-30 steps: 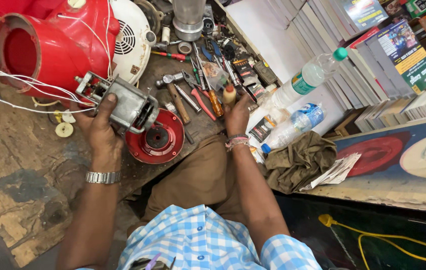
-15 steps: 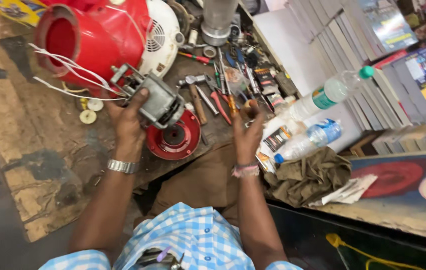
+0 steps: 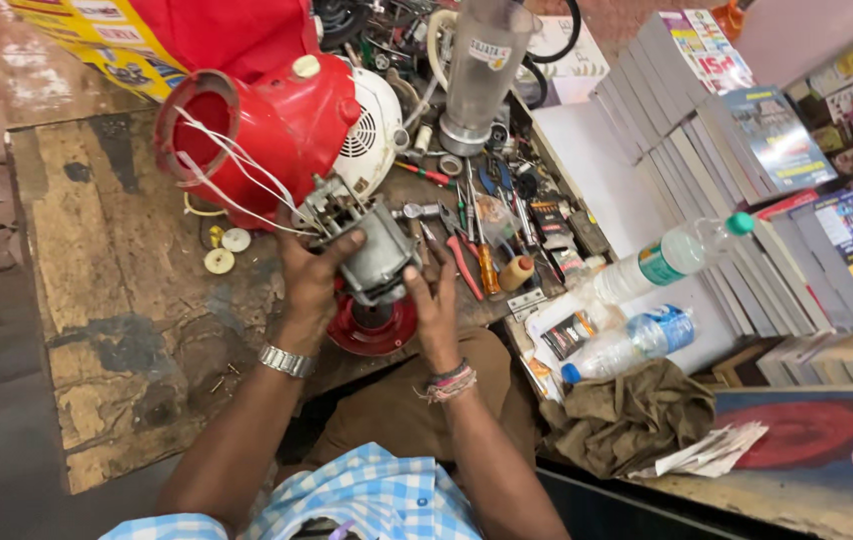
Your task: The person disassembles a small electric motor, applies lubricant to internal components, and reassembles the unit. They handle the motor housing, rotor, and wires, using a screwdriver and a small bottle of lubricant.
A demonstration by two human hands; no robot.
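A grey metal electric motor (image 3: 372,250) with white wires running to a red plastic appliance housing (image 3: 267,130) is held above a worn wooden board (image 3: 117,300). My left hand (image 3: 309,280) grips the motor from the left and below. My right hand (image 3: 437,305) rests against the motor's right side, fingers up along it. Under the motor lies a round red base part (image 3: 375,330). A metal watch sits on my left wrist and thread bands on my right.
Screwdrivers, pliers and small parts (image 3: 487,240) are strewn right of the motor. A clear blender jar (image 3: 482,70) stands behind. Two plastic water bottles (image 3: 647,300), stacked books (image 3: 737,140), a brown rag (image 3: 637,415) and white discs (image 3: 222,250) lie around.
My right hand has come back from the tools and now rests on the motor's right side. The motor is lifted closer and held by both hands.
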